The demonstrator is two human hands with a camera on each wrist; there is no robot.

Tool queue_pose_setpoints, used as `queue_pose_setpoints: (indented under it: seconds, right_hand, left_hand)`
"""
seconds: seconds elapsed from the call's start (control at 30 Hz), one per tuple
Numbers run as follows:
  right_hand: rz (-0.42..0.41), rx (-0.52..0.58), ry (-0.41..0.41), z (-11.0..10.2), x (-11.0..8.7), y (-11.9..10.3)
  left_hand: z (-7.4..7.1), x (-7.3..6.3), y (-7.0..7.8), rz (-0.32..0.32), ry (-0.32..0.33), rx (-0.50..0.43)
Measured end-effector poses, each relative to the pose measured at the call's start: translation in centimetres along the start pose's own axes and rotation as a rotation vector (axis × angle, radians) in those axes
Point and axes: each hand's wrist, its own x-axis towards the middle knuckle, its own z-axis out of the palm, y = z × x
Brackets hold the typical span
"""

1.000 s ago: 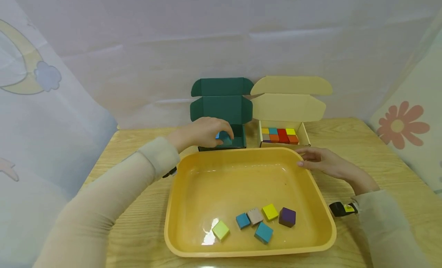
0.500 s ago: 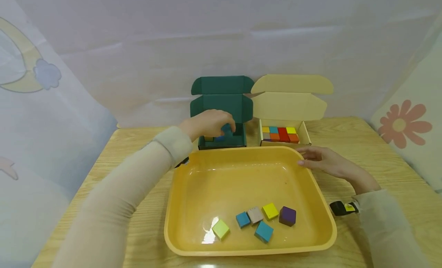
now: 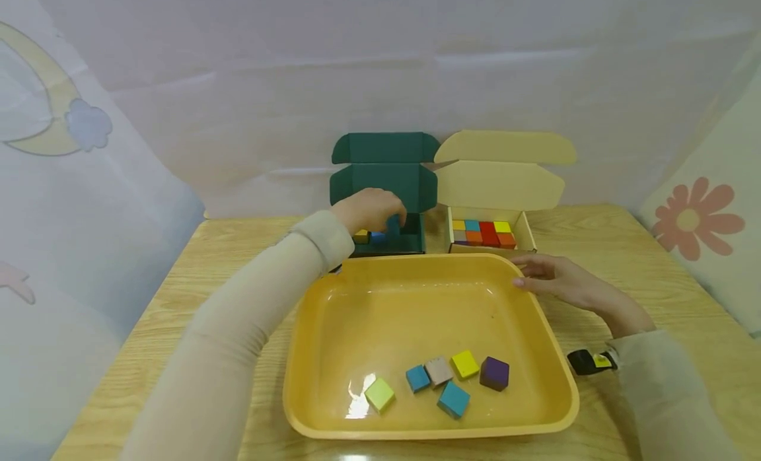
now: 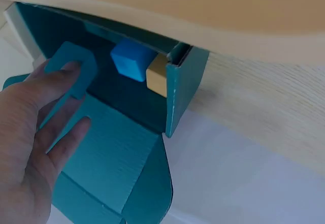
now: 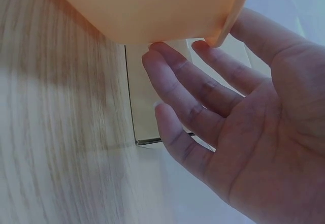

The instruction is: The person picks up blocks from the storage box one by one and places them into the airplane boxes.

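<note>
My left hand [image 3: 370, 209] pinches a teal cube [image 4: 70, 52] between thumb and fingers, inside the open dark green box [image 4: 188, 84]. A blue cube [image 4: 133, 59] and a yellow-orange cube [image 4: 157, 75] sit together near the box's end in the left wrist view. My right hand [image 3: 555, 277] holds the far right corner of the yellow tray [image 3: 404, 322], thumb over the rim and fingers loosely bent against the outside. On the tray floor lie two blue cubes, one of them [image 3: 454, 399] bigger in view, a purple cube [image 3: 495, 373] and several others.
A cream box [image 3: 523, 230] stands right of the green one, its lid up, holding several coloured cubes [image 3: 487, 234]. Both boxes sit just behind the tray on the wooden table [image 3: 594, 236]. A pale cloth [image 3: 297, 104] hangs behind.
My left hand has moved slightly right and farther over the green box with the teal cube, uncovering the blue and yellow-orange cubes. The right hand stays at the tray corner.
</note>
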Motion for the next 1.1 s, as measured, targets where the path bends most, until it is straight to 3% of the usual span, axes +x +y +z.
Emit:
queue_pose_setpoints:
  seconds: [0.13,0.37,0.67,0.77,0.97,1.1]
  right_hand:
    - [0.005,0.001,0.0,0.0,0.0,0.0]
    - [0.017,-0.008,0.0,-0.1,-0.1,0.0]
    - [0.019,-0.008,0.01,0.1,-0.5,0.1]
    - [0.032,-0.005,0.01,0.2,-0.6,0.1]
    - [0.006,-0.012,0.012,0.4,-0.6,0.0]
    - [0.005,-0.009,0.013,0.3,-0.6,-0.1]
  left_hand:
    - [0.1,0.3,0.0,0.015,-0.026,0.013]
    - [0.5,1.4,-0.1,0.039,0.001,0.115]
    - [0.8,2.3,0.3,0.061,0.024,0.09]
    - [0.9,2.4,0.3,0.065,0.009,0.151]
    - [1.3,2.5,0.2,0.116,-0.008,0.37]
    - [1.5,2.4,0.3,0.131,-0.006,0.416]
